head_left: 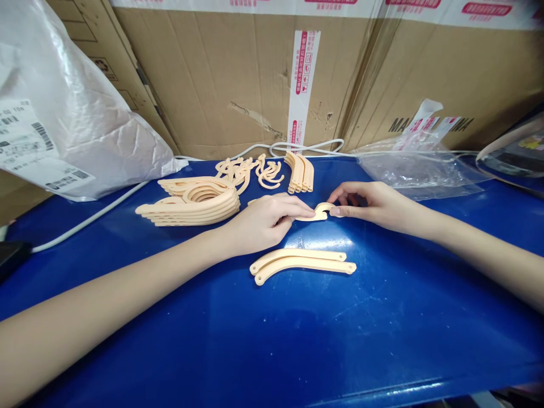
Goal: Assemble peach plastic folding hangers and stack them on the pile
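My left hand (270, 221) lies over a flat beige plastic piece (312, 217), its fingers pressed together on it; the hand hides most of this piece. A thin curved beige hook (325, 206) meets the piece's right end, and my right hand (372, 207) pinches it between thumb and fingers. Whether hook and piece are joined cannot be made out. Nearer to me, two long bent beige arms (304, 262) with holes at their ends lie side by side on the blue table (272, 340).
Left of my hands is a stack of beige hanger-like frames (191, 211). Behind lie loose hooks (270, 173) and a bundle of bent arms (300, 173). A white parcel bag (85, 113), a clear plastic bag (416, 170), a white cable (97, 214) and cardboard boxes (221, 85) surround them.
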Tool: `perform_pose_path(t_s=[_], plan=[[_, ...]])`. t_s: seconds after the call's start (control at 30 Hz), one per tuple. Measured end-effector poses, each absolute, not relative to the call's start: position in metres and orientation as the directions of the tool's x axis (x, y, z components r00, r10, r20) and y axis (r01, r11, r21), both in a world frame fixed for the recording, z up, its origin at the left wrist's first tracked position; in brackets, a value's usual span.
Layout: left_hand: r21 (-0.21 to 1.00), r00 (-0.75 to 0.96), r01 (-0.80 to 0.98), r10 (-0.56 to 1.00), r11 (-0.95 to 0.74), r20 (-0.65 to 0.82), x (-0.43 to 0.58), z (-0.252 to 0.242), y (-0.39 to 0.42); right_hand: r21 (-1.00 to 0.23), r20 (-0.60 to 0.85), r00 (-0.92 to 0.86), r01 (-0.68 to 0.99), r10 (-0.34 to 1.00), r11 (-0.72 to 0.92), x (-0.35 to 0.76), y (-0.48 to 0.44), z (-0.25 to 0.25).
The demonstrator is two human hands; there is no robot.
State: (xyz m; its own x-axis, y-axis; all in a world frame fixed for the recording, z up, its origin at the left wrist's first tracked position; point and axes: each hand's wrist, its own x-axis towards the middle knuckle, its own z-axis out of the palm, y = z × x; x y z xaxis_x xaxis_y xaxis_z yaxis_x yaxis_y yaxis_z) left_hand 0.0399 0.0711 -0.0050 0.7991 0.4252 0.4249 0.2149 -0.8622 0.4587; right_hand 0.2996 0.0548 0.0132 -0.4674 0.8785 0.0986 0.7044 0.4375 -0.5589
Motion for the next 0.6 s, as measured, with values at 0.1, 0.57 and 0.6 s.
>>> perform_pose_path(t_s=[0.1, 0.57, 0.6], plan=[[0.447, 0.805, 0.213, 0.415, -0.869, 0.424, 0.0392, -0.0062, 0.0722, -0.542, 0.144, -0.455, 0.706, 0.878, 0.455, 0.3005, 0.0568, 0.0101], [0.442, 0.769, 0.263, 0.463, -0.858, 0.441, 0.0395, -0.0018, 0.0687, -0.575, 0.111, -0.419, 0.713, 0.901, 0.402, 0.2951, 0.0543, 0.0114], [0.451, 0.764, 0.268, 0.473, -0.851, 0.439, 0.0395, -0.0016, 0.0692, -0.573, 0.112, -0.417, 0.714, 0.902, 0.401, 0.2952, 0.0545, 0.011]])
